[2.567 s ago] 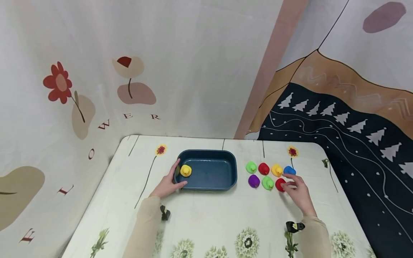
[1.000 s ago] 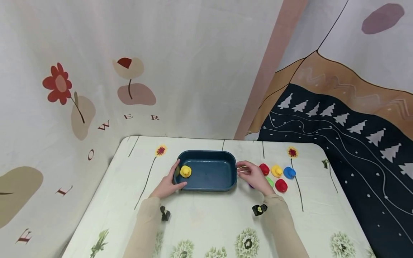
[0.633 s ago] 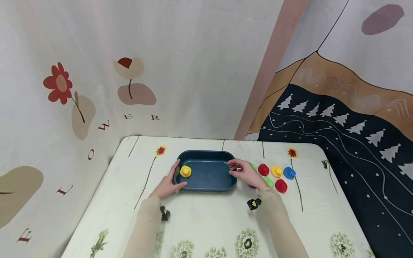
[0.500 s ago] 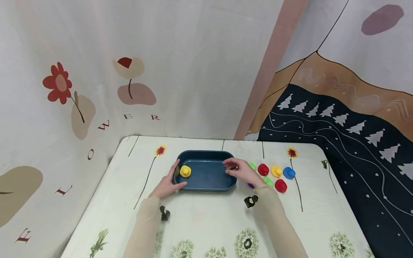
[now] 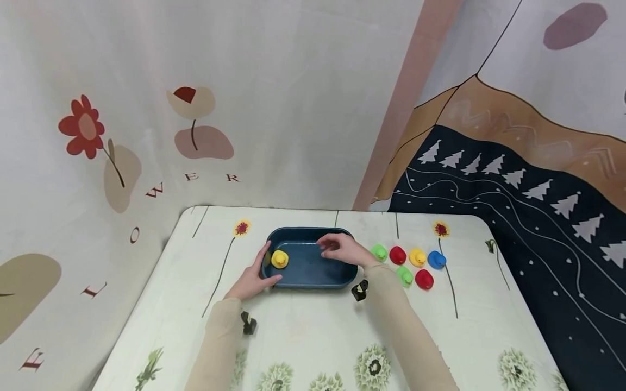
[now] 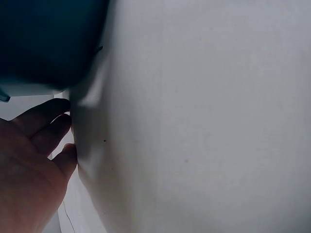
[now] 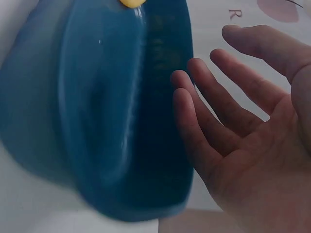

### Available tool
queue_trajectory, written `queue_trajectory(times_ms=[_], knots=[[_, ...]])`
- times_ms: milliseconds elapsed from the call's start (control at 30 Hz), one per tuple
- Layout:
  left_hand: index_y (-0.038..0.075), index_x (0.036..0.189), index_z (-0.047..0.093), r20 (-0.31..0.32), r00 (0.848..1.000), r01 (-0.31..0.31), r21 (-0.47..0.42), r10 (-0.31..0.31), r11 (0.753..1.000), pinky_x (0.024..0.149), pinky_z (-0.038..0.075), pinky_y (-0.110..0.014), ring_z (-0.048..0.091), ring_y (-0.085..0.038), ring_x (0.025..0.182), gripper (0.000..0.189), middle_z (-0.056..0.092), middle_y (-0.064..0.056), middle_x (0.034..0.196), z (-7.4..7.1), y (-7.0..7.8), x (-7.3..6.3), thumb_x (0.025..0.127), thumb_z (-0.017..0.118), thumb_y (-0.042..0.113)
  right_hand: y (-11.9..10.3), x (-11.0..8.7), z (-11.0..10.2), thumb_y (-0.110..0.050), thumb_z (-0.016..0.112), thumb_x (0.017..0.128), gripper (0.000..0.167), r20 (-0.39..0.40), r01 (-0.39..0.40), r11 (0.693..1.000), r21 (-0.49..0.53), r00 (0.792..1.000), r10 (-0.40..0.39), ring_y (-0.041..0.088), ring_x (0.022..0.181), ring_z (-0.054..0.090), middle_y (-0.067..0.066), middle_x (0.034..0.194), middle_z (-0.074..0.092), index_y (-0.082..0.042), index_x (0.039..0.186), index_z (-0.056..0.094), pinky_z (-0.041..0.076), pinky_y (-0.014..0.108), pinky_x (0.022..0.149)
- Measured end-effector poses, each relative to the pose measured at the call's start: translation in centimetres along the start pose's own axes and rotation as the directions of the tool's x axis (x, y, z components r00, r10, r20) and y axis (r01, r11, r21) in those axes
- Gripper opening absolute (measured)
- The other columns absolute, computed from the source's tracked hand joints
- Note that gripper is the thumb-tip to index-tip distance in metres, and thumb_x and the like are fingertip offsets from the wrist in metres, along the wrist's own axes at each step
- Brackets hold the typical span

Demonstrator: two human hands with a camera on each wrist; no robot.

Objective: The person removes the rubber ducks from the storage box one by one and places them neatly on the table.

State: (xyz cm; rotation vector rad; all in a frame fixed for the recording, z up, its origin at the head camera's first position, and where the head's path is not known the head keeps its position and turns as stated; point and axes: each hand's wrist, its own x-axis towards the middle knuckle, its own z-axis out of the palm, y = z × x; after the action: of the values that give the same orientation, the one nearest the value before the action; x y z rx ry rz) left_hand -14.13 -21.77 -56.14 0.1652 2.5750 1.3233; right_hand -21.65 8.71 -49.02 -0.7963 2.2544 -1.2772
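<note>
A dark blue rectangular tray [image 5: 313, 278] stands on the table, with one yellow rubber duck [image 5: 280, 259] inside near its left end. My left hand [image 5: 250, 282] rests at the tray's left end, fingers extended along the side and thumb by the front corner. In the left wrist view its fingers [image 6: 46, 116] lie close beside the tray wall. My right hand [image 5: 342, 248] hovers over the right half of the tray. The right wrist view shows its palm bare and fingers [image 7: 206, 131] spread and slightly bent, with nothing held.
Right of the tray sit several small rubber ducks: green [image 5: 379, 252], red [image 5: 398, 255], yellow [image 5: 418, 257], blue [image 5: 437, 259], another green [image 5: 405, 276] and another red [image 5: 424, 279]. The right sleeve [image 5: 391, 293] passes in front of this group's left side. A patterned cloth covers the table [image 5: 313, 326].
My right hand has moved left from the red duck at the group's right side, past the tray's right rim, to over the tray. The purple duck is now hidden by the sleeve. The left hand stayed.
</note>
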Motion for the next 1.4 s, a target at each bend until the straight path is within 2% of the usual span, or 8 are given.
queue_trajectory(times_ms=[300,867,967,1033,1100,1200,1267,1400], knots=[[0.036,0.155,0.004,0.002,1.000,0.017,0.000,-0.017,1.000,0.102,0.028,-0.064,0.035,-0.050,0.130,0.096,0.017,-0.022,0.157,0.0,-0.1,0.0,0.087,0.071,0.043,-0.8,2.6,2.1,-0.008,0.065,0.092,0.034,0.066,-0.036,0.996,-0.077,0.997,0.041,0.023,0.103,0.061,0.015,0.118,0.062,0.002,0.124,0.060,0.050,0.030,0.086],[0.034,0.156,0.005,0.002,1.000,-0.002,-0.005,0.002,1.000,0.100,0.032,-0.064,0.041,-0.049,0.126,0.094,0.019,-0.026,0.154,0.0,-0.1,0.1,0.088,0.070,0.042,-2.4,5.5,5.7,-0.005,0.063,0.093,0.032,0.066,-0.076,0.997,-0.003,0.995,0.076,0.024,0.106,0.060,0.014,0.123,0.060,0.000,0.124,0.061,0.050,0.032,0.087],[0.033,0.156,0.007,-0.002,1.000,-0.007,-0.009,0.007,1.000,0.098,0.034,-0.063,0.048,-0.045,0.119,0.093,0.024,-0.027,0.153,-0.1,-0.1,0.0,0.088,0.070,0.042,-2.8,6.0,6.4,-0.003,0.063,0.092,0.033,0.056,-0.084,0.996,0.028,0.995,0.082,0.024,0.102,0.059,0.016,0.123,0.059,0.001,0.125,0.061,0.050,0.033,0.085],[0.033,0.156,0.008,-0.005,1.000,-0.012,-0.001,0.012,1.000,0.095,0.039,-0.060,0.056,-0.039,0.105,0.093,0.036,-0.030,0.145,-0.1,-0.1,0.0,0.088,0.070,0.041,-2.9,6.3,6.9,-0.003,0.063,0.092,0.033,0.049,-0.087,0.996,0.035,0.995,0.086,0.022,0.099,0.060,0.016,0.122,0.059,0.001,0.125,0.061,0.050,0.032,0.084],[0.033,0.156,0.007,0.000,1.000,-0.010,0.004,0.010,1.000,0.087,0.044,-0.054,0.058,-0.034,0.084,0.093,0.053,-0.030,0.125,-0.2,-0.1,0.0,0.088,0.070,0.040,-2.9,6.6,7.4,-0.003,0.063,0.092,0.032,0.041,-0.088,0.996,0.034,0.995,0.087,0.020,0.096,0.060,0.015,0.120,0.060,0.000,0.124,0.061,0.051,0.031,0.082],[0.034,0.156,0.006,0.007,1.000,0.003,0.002,-0.003,1.000,0.077,0.044,-0.046,0.053,-0.029,0.069,0.094,0.059,-0.026,0.101,-0.2,0.0,0.0,0.088,0.071,0.039,-2.9,7.0,7.9,-0.004,0.063,0.092,0.032,0.037,-0.086,0.996,0.033,0.996,0.084,0.019,0.094,0.060,0.015,0.119,0.060,0.000,0.123,0.061,0.051,0.031,0.081],[0.034,0.156,0.005,0.010,1.000,0.006,0.000,-0.006,1.000,0.075,0.043,-0.045,0.052,-0.029,0.068,0.094,0.059,-0.028,0.100,-0.2,0.1,0.0,0.088,0.070,0.039,-2.8,7.1,8.1,-0.004,0.064,0.092,0.031,0.035,-0.087,0.996,0.025,0.996,0.086,0.019,0.093,0.059,0.014,0.118,0.060,-0.001,0.123,0.062,0.050,0.030,0.081],[0.032,0.156,0.006,0.000,1.000,-0.007,0.005,0.007,1.000,0.083,0.044,-0.050,0.056,-0.031,0.084,0.093,0.049,-0.033,0.131,-0.2,0.2,-0.2,0.088,0.070,0.039,-2.5,7.3,8.6,-0.003,0.064,0.091,0.030,0.031,-0.103,0.994,0.023,0.994,0.102,0.018,0.093,0.058,0.011,0.116,0.060,-0.003,0.122,0.062,0.050,0.030,0.081]])
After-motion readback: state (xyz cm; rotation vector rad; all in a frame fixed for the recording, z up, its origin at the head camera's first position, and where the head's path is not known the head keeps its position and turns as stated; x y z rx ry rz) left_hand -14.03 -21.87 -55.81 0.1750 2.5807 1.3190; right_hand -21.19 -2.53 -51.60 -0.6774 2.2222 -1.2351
